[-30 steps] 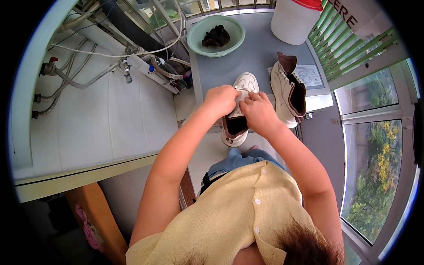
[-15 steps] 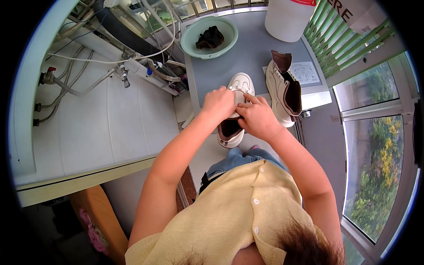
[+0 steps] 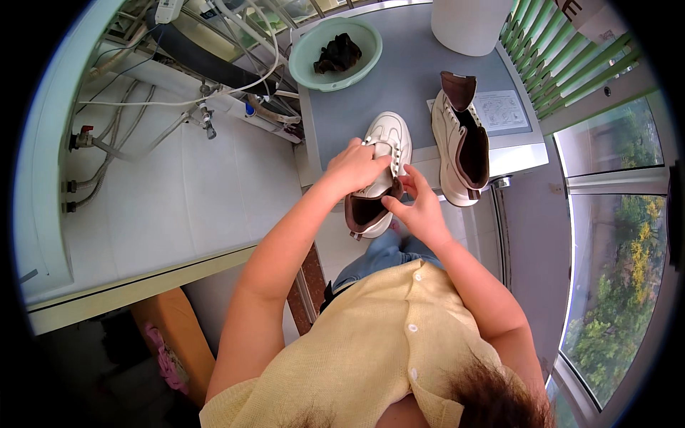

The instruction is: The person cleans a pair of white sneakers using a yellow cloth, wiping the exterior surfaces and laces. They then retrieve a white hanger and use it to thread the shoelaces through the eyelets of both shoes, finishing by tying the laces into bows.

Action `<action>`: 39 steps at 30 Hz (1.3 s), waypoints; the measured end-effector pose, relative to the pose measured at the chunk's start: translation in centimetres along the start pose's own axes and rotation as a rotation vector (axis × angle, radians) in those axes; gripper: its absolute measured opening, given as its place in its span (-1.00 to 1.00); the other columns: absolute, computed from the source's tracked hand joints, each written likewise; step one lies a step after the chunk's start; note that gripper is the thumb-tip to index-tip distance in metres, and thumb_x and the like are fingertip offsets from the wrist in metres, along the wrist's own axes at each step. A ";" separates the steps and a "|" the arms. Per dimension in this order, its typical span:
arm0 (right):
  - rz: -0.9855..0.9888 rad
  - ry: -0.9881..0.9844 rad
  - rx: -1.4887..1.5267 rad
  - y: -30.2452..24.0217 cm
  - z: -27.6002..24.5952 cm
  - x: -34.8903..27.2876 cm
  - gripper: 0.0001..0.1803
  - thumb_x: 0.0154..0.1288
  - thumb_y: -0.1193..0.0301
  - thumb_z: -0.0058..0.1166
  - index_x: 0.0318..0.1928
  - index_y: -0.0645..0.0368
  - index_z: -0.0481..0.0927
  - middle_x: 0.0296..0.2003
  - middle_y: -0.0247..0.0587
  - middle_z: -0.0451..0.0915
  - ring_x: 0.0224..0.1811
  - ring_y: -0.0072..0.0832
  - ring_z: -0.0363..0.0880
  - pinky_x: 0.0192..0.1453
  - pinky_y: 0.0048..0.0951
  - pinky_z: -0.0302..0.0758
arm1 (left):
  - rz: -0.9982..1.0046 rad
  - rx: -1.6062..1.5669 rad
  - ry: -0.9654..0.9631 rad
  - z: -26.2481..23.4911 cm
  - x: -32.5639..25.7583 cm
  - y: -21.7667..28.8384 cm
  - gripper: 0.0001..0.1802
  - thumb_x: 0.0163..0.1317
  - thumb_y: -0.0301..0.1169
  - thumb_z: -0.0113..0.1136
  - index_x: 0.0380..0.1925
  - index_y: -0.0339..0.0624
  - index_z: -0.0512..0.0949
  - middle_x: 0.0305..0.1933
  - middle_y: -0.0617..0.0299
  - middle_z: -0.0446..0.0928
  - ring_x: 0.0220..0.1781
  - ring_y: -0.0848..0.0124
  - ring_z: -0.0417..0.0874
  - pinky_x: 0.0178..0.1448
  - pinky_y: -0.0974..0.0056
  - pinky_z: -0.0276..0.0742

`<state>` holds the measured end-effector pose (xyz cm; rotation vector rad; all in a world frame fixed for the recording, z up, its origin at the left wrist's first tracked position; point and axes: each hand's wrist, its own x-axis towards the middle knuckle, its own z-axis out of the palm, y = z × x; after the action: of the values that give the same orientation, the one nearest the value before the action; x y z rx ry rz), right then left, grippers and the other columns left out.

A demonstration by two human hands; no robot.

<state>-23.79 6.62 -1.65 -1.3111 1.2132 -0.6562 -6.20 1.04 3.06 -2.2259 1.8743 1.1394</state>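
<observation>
A white shoe (image 3: 389, 128) with a brown lining lies at the front edge of the grey-topped surface, its toe pointing away and its heel toward me. My left hand (image 3: 354, 168) is closed on the shoe's left side, with a finger lying across the tongue. At the right side of the opening is my right hand (image 3: 422, 209), its thumb over the brown collar and its fingers on the outer side. No lace shows in the eyelets. To the right stands the matching white shoe (image 3: 447, 146), its brown-lined tongue flap raised; neither hand touches it.
A pale green basin (image 3: 303, 65) with dark wet-looking cloth or similar stands at the back left. Behind the second shoe are a white bucket (image 3: 467, 28) and a printed sheet (image 3: 503, 112). Pipes and a valve (image 3: 84, 135) line the left wall; windows (image 3: 606, 278) are on the right.
My right hand has moved off the tongue and back to the collar's right edge. My left hand has shifted slightly left and down, so the eyelets now show. The view has tilted a little.
</observation>
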 end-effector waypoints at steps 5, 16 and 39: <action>-0.031 0.032 0.189 0.8 0.4 -0.7 -0.26 0.13 0.46 0.29 0.31 0.37 0.28 0.11 -0.03 0.48 0.22 -0.30 0.47 0.17 -0.34 0.52 | 0.039 0.135 0.025 -0.1 -1.3 1.2 -0.47 0.14 -0.09 0.11 0.01 -0.23 0.59 0.13 -0.05 0.42 0.11 -0.01 0.57 0.16 0.01 0.49; 0.068 0.003 0.438 -2.4 1.6 -3.5 -0.36 0.15 0.61 0.22 0.21 0.35 0.22 0.13 0.02 0.34 0.26 -0.23 0.39 0.04 -0.40 0.63 | 0.195 0.546 0.218 -0.4 -4.0 4.9 -0.49 -0.06 -0.44 0.29 -0.01 -0.28 0.54 0.26 0.09 0.37 0.10 0.11 0.53 -0.02 0.00 0.59; 0.172 0.464 0.592 2.2 8.2 -10.1 -0.66 0.38 0.50 -0.05 0.14 0.27 0.46 -0.10 -0.23 0.62 -0.14 -0.53 0.62 -0.04 -0.46 0.54 | 1.264 -0.179 0.422 1.4 -6.6 4.7 -0.70 0.19 -0.62 0.20 -0.05 -0.28 0.62 -0.02 0.05 0.63 -0.06 0.19 0.68 -0.04 0.23 0.62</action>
<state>-19.89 19.22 -2.20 -0.5665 1.3375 -1.1292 -11.08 5.94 7.52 -1.1834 3.6469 0.8526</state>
